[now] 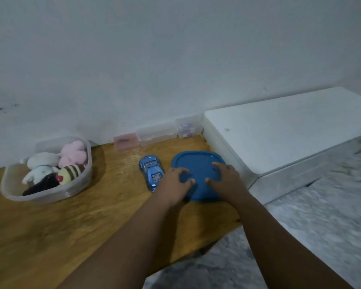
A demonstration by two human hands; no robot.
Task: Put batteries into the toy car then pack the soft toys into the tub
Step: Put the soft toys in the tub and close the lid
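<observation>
A blue lid (198,163) lies flat on the wooden table (50,230) at the right. My left hand (174,183) rests on its left edge, thumb on top. My right hand (227,180) lies on its right part, fingers spread and thumb pointing left. Whether either hand grips the lid is unclear. A shiny blue toy car (151,171) stands just left of the lid, touching my left hand. At the far left a clear plastic tub (79,184) holds several soft toys: a pink one (74,152), a white one (41,165), a yellow striped one (68,174) and a black one (42,184).
Along the wall stand a pink box (126,141) and two clear plastic boxes (157,133). A white flat-topped unit (279,130) stands right of the table, close to the lid. The table's right edge falls away to a grey marbled floor (311,226).
</observation>
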